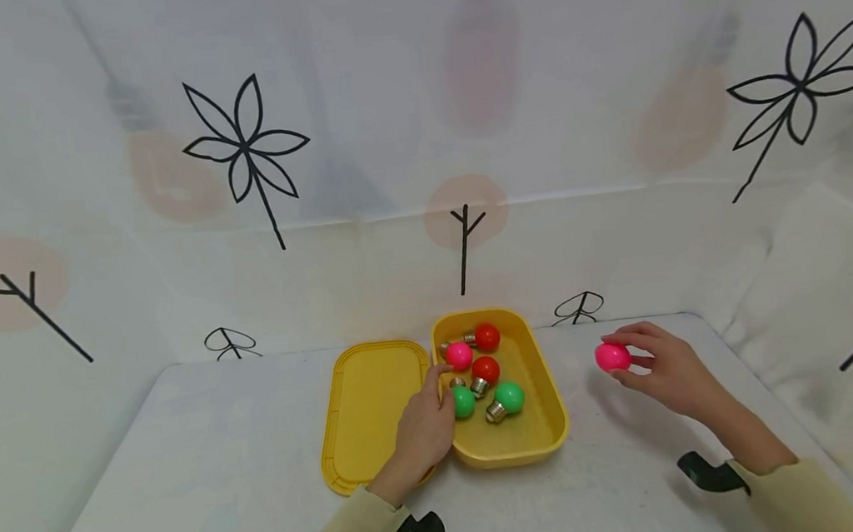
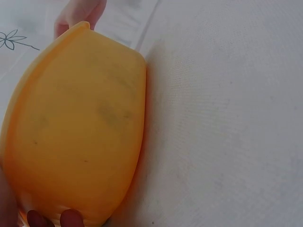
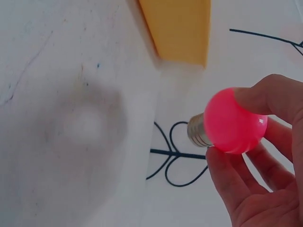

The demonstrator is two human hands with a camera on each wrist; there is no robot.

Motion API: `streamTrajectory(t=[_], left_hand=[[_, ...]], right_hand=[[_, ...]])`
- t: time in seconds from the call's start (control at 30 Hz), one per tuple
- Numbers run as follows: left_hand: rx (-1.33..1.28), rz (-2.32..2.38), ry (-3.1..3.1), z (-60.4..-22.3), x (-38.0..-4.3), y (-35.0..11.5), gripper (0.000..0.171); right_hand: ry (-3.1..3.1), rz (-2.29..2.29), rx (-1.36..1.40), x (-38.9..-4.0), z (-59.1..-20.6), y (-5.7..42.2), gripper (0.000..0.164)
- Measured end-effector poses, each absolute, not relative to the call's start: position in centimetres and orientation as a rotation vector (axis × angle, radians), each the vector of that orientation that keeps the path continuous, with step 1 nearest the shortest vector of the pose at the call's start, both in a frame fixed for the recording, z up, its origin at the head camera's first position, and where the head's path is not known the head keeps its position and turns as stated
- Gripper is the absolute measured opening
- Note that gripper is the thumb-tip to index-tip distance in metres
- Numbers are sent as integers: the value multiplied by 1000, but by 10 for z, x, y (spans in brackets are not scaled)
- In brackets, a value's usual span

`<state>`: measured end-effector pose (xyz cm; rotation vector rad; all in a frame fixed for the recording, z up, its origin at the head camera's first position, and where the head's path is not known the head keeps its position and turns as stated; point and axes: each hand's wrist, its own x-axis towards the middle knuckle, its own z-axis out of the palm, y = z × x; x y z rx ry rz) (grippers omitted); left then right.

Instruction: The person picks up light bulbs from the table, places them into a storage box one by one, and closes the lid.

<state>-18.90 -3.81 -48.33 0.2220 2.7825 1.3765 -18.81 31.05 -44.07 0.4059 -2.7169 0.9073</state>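
My right hand (image 1: 677, 376) pinches a pink light bulb (image 1: 612, 357) above the table, right of a yellow plastic box (image 1: 549, 390). In the right wrist view the bulb's silver screw base (image 3: 197, 130) sticks out past the fingertips. My left hand (image 1: 426, 429) grips the box by its left side; in the left wrist view fingertips (image 2: 72, 218) press its outer wall. Inside the box lie red bulbs (image 1: 487, 336), another pink bulb (image 1: 459, 356) and green bulbs (image 1: 509, 397). The left hand partly hides one green bulb.
A flat yellow lid (image 1: 376, 395) lies left of the box, partly under my left hand and wrist. Behind the white table (image 1: 209, 467) hangs a pale cloth (image 1: 358, 154) with printed plants.
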Motion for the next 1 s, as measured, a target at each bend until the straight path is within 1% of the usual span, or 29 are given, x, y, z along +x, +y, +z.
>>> streamTrajectory(t=[0.3, 0.77, 1.0], left_hand=[[219, 1386, 2784, -481, -188, -38, 35], [225, 1368, 2800, -484, -189, -39, 36], [229, 1375, 2795, -484, -188, -38, 35]], right_hand=[[-2687, 917, 449, -188, -433, 296, 46], [-2630, 962, 565, -191, -424, 273, 49], [-2635, 1016, 608, -193, -420, 264, 47]])
